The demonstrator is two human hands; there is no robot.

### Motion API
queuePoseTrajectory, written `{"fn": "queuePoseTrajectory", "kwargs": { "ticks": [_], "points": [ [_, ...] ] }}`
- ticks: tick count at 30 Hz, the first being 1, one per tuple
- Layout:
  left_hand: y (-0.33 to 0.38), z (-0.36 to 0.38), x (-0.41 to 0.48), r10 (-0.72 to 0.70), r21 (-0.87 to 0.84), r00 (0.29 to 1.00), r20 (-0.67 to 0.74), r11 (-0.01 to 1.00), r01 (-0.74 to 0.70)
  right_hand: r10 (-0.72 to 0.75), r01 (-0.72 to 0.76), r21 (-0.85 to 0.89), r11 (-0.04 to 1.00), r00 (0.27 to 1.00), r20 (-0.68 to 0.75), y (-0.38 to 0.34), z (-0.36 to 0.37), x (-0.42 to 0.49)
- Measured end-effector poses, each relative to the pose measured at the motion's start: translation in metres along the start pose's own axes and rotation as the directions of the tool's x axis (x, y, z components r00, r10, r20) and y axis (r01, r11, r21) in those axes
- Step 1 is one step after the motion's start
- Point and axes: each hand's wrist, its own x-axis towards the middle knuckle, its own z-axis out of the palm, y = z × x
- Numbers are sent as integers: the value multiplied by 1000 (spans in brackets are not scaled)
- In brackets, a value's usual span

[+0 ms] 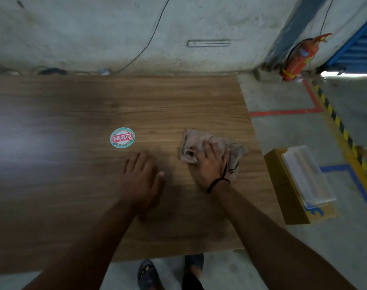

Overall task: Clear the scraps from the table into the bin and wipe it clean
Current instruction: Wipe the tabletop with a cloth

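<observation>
Wooden table (73, 185): right hand (211, 164) presses cloth (199, 143) near right edge.

— How many of each?
— One table (73, 195), one cloth (191, 143), one round sticker (122, 137).
— Hands?
— Two: left hand (140, 174), right hand (211, 164) (the right wears one black wristband (217, 182)).
— On the floor?
— One cardboard box (283, 185), one fire extinguisher (299, 57), two sandalled feet (148, 273).

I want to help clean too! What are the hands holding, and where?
The right hand presses on the crumpled cloth, gripping its near middle. The left hand holds nothing.
</observation>
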Motion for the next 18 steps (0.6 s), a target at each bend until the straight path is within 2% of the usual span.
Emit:
{"fn": "queuePoseTrajectory", "kwargs": {
  "ticks": [5, 7, 11, 13, 15, 18],
  "points": [
    [23, 21, 76, -19, 32, 1000, 11, 999, 19, -54, 54, -6, 999, 998, -28, -5, -4, -11],
    [22, 31, 82, -10, 37, 999, 36, 999, 8, -60, 60, -12, 998, 998, -24, -3, -9, -14],
    [16, 41, 82, 0, 47, 1000, -2, 999, 0, -113, 113, 3, 994, 992, 56, 5, -10, -21],
    [16, 41, 82, 9, 42, 1000, -23, 999, -8, -141, 141, 60, 988, 990, 4, 19, -15, -20],
    [17, 42, 83, 9, 38, 1000, -21, 999, -8, -48, 51, 113, 992, 998, -33, 40, -29, -11],
    [16, 43, 83, -4, 31, 1000, -13, 1000, 4, 156, -152, 68, 986, 986, -52, 79, -47, 15]
  ]
}}
